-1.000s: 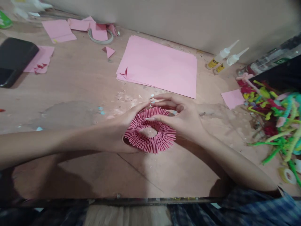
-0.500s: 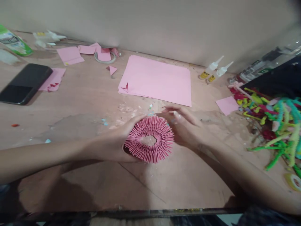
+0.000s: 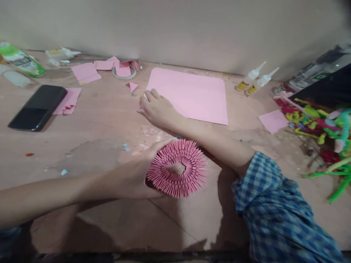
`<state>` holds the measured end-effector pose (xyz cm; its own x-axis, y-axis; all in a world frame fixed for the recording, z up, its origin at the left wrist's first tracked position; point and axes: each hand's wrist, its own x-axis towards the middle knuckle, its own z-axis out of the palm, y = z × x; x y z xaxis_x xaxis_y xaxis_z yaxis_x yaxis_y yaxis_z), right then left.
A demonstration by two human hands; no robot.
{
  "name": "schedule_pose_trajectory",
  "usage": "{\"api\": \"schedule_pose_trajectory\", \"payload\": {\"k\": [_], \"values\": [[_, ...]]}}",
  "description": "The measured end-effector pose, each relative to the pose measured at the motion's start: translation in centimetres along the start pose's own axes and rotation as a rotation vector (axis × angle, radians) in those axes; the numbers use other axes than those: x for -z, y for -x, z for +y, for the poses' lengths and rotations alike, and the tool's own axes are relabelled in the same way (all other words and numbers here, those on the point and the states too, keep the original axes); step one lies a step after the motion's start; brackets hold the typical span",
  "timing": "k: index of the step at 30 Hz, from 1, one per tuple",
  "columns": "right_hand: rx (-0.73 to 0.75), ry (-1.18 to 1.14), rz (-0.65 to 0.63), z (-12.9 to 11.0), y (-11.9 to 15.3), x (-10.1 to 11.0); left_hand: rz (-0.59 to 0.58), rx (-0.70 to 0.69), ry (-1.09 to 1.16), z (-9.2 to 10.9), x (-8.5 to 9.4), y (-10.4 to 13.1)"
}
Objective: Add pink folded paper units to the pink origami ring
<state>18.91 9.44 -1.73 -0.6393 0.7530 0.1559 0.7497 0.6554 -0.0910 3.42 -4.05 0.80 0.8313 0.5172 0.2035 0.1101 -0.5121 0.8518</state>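
A round pink piece of many folded paper points (image 3: 192, 175), with a hole in its middle, stands near the table's front. My left hand (image 3: 148, 164) is wrapped round its left side. Beyond it, my right hand (image 3: 157, 106) rests at the left edge of the pink paper sheets (image 3: 197, 91), its fingers bent together. Whatever lies under those fingertips is hidden. A small folded pink piece (image 3: 132, 87) lies just left of the sheets.
On the left lie a black phone (image 3: 38, 107), pink scraps (image 3: 85, 72), a tape ring (image 3: 124, 75) and a green-white bottle (image 3: 23, 60). At right are glue bottles (image 3: 251, 80), a pink square (image 3: 273, 121) and coloured pipe cleaners (image 3: 315, 120).
My right hand has moved from beside the round pink piece, forward and left to the paper sheets. The small red-pink fold on the sheets' corner is now covered. My left hand keeps its hold.
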Motion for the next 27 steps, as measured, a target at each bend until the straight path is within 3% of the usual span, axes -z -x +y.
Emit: {"api": "schedule_pose_trajectory", "payload": {"k": [3, 7, 11, 16, 21, 27], "values": [[0.051, -0.013, 0.002, -0.4, -0.4, -0.6, 0.111, -0.04, -0.11, -0.3, -0.5, 1.1], [0.098, -0.071, 0.001, 0.7, -0.1, -1.1, 0.185, -0.02, -0.194, -0.8, -0.7, 2.0], [0.14, -0.132, 0.059, 2.4, 1.8, -0.9, 0.101, 0.052, -0.094, -0.5, -0.3, 1.5], [0.056, -0.278, 0.131, 4.5, 7.1, 0.9, 0.126, 0.146, 0.002, -0.3, -0.5, 1.5], [-0.192, -0.615, 0.034, 5.5, 13.7, 3.5, 0.117, 0.17, -0.038, -0.3, -0.6, 2.4], [-0.237, -0.691, -0.035, 5.3, 19.3, 5.3, -0.012, 0.173, -0.08, 0.3, 0.6, 2.9]]}}
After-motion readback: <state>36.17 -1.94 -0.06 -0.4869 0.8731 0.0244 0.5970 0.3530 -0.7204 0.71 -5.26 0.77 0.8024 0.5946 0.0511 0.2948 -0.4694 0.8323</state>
